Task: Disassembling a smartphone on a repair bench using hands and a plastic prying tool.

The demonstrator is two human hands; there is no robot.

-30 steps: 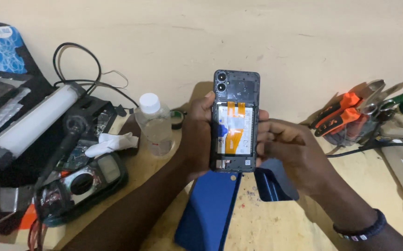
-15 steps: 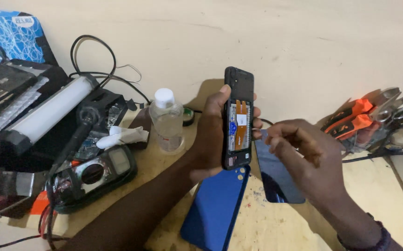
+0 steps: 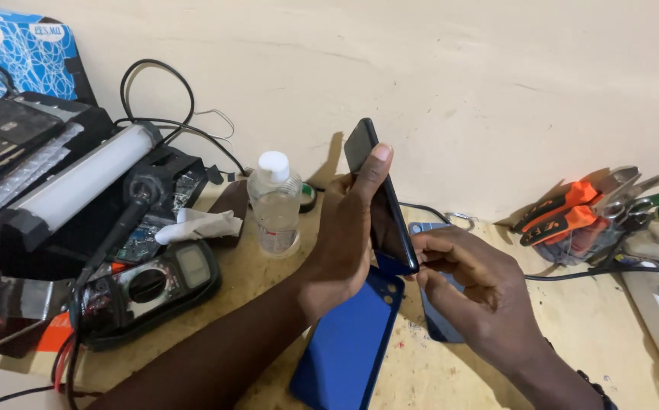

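My left hand (image 3: 344,235) grips a dark smartphone (image 3: 381,199) upright, turned so its black screen side faces me and to the right. My thumb rests on its top edge. My right hand (image 3: 470,285) is at the phone's lower end, fingertips touching the bottom edge. Whether it holds a small tool I cannot tell. Below the hands a blue back cover (image 3: 348,342) lies flat on the wooden bench. A second dark phone part (image 3: 428,228) lies under my right hand, mostly hidden.
A clear plastic bottle with a white cap (image 3: 274,201) stands left of the phone. A multimeter (image 3: 151,285), a white tube lamp (image 3: 86,178), cables and black equipment crowd the left. Orange-handled pliers (image 3: 565,216) and other tools lie at the right by the wall.
The phone has been rotated from its open back with orange and white parts facing me, through edge-on, to its screen side. My right hand stayed at its lower end.
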